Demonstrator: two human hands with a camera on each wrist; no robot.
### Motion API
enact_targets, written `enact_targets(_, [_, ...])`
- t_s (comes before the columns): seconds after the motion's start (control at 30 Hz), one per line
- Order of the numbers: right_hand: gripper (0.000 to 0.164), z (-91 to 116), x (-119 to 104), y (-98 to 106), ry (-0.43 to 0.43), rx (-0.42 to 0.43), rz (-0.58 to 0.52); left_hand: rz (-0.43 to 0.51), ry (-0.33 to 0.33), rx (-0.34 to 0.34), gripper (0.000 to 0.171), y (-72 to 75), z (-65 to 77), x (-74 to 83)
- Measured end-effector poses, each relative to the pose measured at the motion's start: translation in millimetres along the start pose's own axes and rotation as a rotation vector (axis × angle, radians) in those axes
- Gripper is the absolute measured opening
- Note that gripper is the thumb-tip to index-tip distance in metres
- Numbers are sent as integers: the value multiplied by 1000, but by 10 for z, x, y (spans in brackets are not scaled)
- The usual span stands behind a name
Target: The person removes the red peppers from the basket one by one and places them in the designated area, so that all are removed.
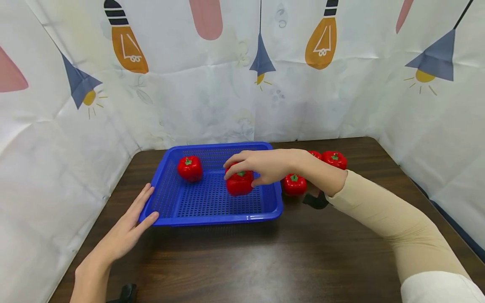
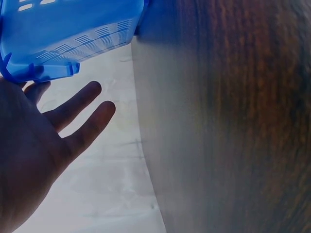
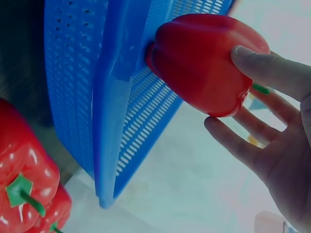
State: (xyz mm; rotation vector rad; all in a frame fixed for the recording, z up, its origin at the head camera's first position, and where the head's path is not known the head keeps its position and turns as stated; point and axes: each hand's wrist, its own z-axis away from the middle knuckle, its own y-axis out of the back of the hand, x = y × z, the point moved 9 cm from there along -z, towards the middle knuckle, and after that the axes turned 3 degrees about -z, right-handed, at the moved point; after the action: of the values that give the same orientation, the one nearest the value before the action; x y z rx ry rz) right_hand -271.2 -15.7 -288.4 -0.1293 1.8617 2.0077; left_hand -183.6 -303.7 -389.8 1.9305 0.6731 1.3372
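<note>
A red bell pepper point(image 1: 239, 184) with a green stem is in my right hand point(image 1: 265, 165), over the right half of a blue plastic basket point(image 1: 227, 219). In the right wrist view the thumb point(image 3: 265, 68) presses one side of this pepper point(image 3: 209, 60), and the other fingers reach round its stem end. A second red bell pepper point(image 1: 190, 168) sits inside the basket at the left. My left hand point(image 1: 126, 229) rests against the basket's left front corner. Its fingers look spread and fairly straight in the left wrist view, beside the basket wall point(image 2: 97, 41).
To the right of the basket, partly behind my right forearm, more red bell peppers stand on the dark wooden table point(image 1: 242, 261): one near the rim point(image 1: 294, 185), one farther back point(image 1: 334, 159) and one mostly hidden point(image 1: 315, 154). A patterned white cloth point(image 1: 212, 97) hangs behind.
</note>
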Motion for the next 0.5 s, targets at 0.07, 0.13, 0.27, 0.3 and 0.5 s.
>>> enact_targets(0.07, [61,69,-8,19,3,14,-15,-1,1,-1,72,-6,4,1])
enact_targets(0.13, [60,141,-12,43,4,29,-19,0,4,-5,72,-11,6,-1])
enact_targets(0.27, [59,293,-12,91,-2,59,-13,3,5,-8,72,-6,2,-7])
enact_targets(0.3, [59,331,-9,104,-5,67,-9,3,7,-9,72,-5,1,-9])
enact_targets(0.5, [59,564,14,155,-25,97,-3,13,13,-13,72,0,2,-8])
